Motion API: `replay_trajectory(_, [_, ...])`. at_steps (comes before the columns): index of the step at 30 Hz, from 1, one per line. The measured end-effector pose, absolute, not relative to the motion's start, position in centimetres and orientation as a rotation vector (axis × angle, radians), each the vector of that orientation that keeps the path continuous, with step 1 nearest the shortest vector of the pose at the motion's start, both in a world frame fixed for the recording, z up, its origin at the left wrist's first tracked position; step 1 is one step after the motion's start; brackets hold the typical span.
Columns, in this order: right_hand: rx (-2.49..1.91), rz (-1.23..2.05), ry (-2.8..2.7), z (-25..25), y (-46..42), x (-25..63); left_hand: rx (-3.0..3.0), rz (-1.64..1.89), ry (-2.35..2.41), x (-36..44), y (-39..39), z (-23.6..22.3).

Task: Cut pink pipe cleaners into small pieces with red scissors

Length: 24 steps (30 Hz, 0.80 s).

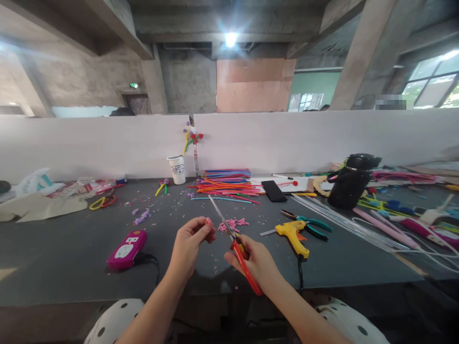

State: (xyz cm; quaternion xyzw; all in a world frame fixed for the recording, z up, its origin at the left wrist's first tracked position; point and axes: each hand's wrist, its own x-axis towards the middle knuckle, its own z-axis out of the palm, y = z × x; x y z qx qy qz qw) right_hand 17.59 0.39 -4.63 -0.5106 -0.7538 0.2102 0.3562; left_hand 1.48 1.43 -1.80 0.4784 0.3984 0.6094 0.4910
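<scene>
My right hand (256, 263) grips a pair of scissors (247, 271) with red and yellow handles. Their blades point up and to the left, past my left hand (193, 239). The fingers of that left hand are pinched together, and a small bit of pink pipe cleaner (208, 220) shows at their tips. Just beyond the hands lies a small heap of cut pink pieces (234, 224). Behind it is a stack of coloured pipe cleaners (225, 184), mostly orange, red, blue and purple.
To the right are a yellow glue gun (294, 237), teal-handled pliers (315, 225), a black phone (273, 191) and a black flask (349, 184). On the left sit a magenta device (127, 249), purple pieces (142, 216) and yellow-red scissors (103, 202). A white cup (177, 170) stands behind.
</scene>
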Motion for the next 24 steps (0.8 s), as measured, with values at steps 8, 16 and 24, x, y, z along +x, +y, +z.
replay_trajectory(8, [-1.426, 0.103, -2.158, -5.15, -0.60, 18.33, 1.142, 1.548, 0.877, 1.27, 1.19, -1.58])
replay_trajectory(16, [-1.425, -0.084, -2.223, -5.50, -0.51, 18.26, 1.174, 1.566, 0.861, 1.38, 0.98, -1.54])
replay_trajectory(24, [-1.432, -0.160, -2.224, -5.68, -0.43, 18.22, 1.132, 1.594, 0.835, 1.56, 0.93, -1.50])
